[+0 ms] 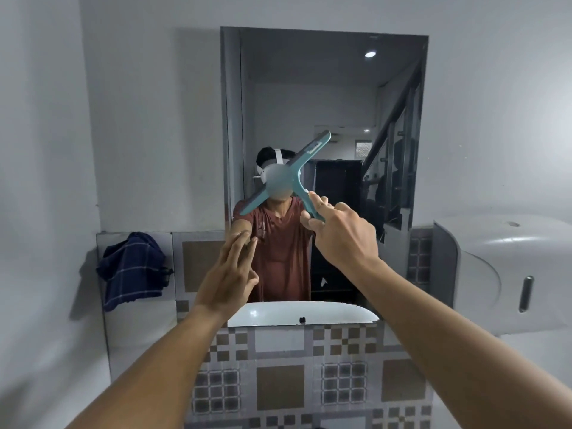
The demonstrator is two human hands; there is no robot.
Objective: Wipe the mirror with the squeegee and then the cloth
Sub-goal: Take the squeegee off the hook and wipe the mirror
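A rectangular mirror [325, 88] hangs on the grey wall ahead. My right hand [342, 233] grips the handle of a teal squeegee [312, 150], whose blade lies tilted against the glass, high at the right and low at the left. My left hand [230, 275] is raised flat in front of the mirror's lower left corner, fingers straight and close together, holding nothing. A dark blue checked cloth [133, 270] hangs on the wall left of the mirror, away from both hands.
A white dispenser [483, 274] is mounted on the wall at the right. Patterned brown and grey tiles [278, 385] cover the wall below the mirror. The mirror reflects a person in a red shirt, a white basin and a staircase.
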